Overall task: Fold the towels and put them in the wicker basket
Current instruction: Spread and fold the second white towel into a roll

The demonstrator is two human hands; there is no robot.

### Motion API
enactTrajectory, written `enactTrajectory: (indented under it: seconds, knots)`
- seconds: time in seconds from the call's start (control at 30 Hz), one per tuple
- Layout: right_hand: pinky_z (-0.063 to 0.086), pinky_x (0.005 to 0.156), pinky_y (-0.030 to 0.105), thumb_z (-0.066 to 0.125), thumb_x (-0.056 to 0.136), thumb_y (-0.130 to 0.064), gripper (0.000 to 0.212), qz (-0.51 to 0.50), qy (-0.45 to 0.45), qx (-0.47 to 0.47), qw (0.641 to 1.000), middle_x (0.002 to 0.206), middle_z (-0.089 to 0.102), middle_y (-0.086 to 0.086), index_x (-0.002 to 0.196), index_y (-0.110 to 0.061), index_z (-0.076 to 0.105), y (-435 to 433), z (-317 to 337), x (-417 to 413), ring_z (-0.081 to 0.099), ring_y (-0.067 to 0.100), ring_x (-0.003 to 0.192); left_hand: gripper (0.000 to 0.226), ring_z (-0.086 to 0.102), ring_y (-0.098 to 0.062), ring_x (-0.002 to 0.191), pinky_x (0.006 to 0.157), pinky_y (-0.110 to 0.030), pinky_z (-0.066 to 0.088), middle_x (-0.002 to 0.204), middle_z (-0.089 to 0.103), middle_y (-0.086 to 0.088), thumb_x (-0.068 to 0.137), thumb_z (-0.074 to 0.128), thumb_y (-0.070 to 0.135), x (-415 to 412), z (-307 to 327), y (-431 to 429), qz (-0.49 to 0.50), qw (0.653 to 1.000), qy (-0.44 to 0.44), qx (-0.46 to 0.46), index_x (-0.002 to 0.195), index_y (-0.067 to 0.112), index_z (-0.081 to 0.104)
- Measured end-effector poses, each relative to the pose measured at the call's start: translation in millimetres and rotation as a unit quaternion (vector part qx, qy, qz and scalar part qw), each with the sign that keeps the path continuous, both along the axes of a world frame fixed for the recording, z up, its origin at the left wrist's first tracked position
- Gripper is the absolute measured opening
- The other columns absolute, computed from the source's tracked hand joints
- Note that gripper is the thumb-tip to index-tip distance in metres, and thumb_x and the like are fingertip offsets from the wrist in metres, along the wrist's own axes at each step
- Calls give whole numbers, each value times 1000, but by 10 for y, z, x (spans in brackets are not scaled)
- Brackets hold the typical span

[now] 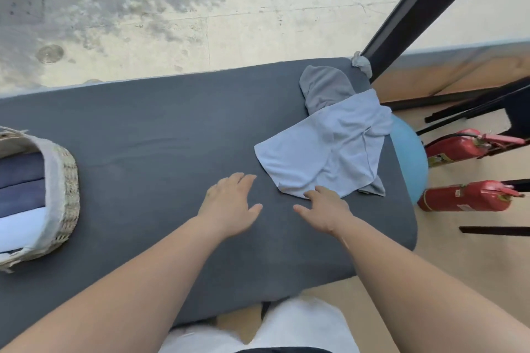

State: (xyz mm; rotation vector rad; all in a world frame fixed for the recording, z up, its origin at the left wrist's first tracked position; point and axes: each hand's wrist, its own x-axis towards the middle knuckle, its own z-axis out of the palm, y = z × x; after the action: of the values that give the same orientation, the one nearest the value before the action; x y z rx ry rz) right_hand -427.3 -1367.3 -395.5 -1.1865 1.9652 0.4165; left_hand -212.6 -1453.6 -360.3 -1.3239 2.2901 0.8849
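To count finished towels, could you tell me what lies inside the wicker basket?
The wicker basket holds two dark blue folded towels and a pale towel. Anything beneath them, or past the frame edge, is hidden.

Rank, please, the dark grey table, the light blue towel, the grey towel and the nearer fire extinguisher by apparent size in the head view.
1. dark grey table
2. light blue towel
3. grey towel and nearer fire extinguisher: these look alike, and the towel is partly covered, so they are left unranked.

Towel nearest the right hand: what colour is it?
Pale blue towel, plain; head view shows it best.
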Motion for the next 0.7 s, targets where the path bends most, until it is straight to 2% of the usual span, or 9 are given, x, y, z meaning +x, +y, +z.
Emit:
enactTrajectory:
  seconds: [0.07,0.13,0.2,0.33,0.4,0.5,0.57,0.63,0.7]
  knots:
    - [35,110,43,41,96,-62,61,8,20,25,999,153,34,2,146,-27,45,105,-181,-294,30,25,143,66,35,-25,138,112,-40,31,155,32,1,94,52,48,-327,-169,-8,-32,999,-3,12,153,27,28]
    - [23,120,48,40,96,-62,61,30,27,48,998,165,14,4,149,-33,41,216,-374,-530,12,26,152,63,37,-25,137,111,-40,32,154,32,1,94,52,46,-616,-403,-22,-66,997,-9,27,151,30,31]
    - [10,124,50,40,97,-62,59,78,25,65,995,168,-4,2,150,-36,40,321,-558,-693,-6,27,155,59,34,-25,139,115,-44,29,155,29,-2,93,50,47,-831,-678,2,-104,993,-29,45,149,35,34]
    - [0,124,51,40,98,-58,68,155,42,53,986,166,-21,-1,157,-27,26,450,-827,-868,-21,28,152,61,-1,-27,153,120,-59,5,166,-9,-1,95,46,51,-1053,-1119,131,-223,965,-114,74,152,35,31]
    - [-2,124,51,40,99,-55,71,181,47,47,981,166,-20,0,159,-21,21,455,-897,-900,-21,28,152,67,-9,-27,153,120,-61,1,165,-17,0,95,43,53,-1098,-1219,195,-258,953,-146,71,155,28,27]
    - [0,125,49,39,102,-48,67,181,49,10,982,168,-5,1,156,-13,24,417,-969,-930,-12,28,154,79,-9,-26,153,121,-58,1,166,-12,1,96,44,51,-1114,-1304,241,-237,958,-148,60,159,16,12]
    - [8,125,48,41,103,-39,51,158,38,-41,986,161,24,5,145,-10,44,378,-961,-919,13,28,153,70,6,-26,152,122,-54,7,164,12,-1,95,49,43,-1120,-1300,248,-211,970,-109,41,154,13,28]
    - [30,116,40,43,102,-29,30,122,27,-90,988,131,53,5,118,-12,62,337,-882,-867,50,27,125,45,40,-25,135,117,-46,27,135,49,1,87,58,35,-1080,-1260,256,-146,987,-57,40,128,15,56]
    - [43,95,34,47,99,-24,22,78,21,-123,989,111,60,2,105,-14,66,292,-729,-764,58,27,100,26,57,-24,104,95,-37,47,103,58,4,77,63,30,-958,-1158,260,-41,997,-31,59,98,16,59]
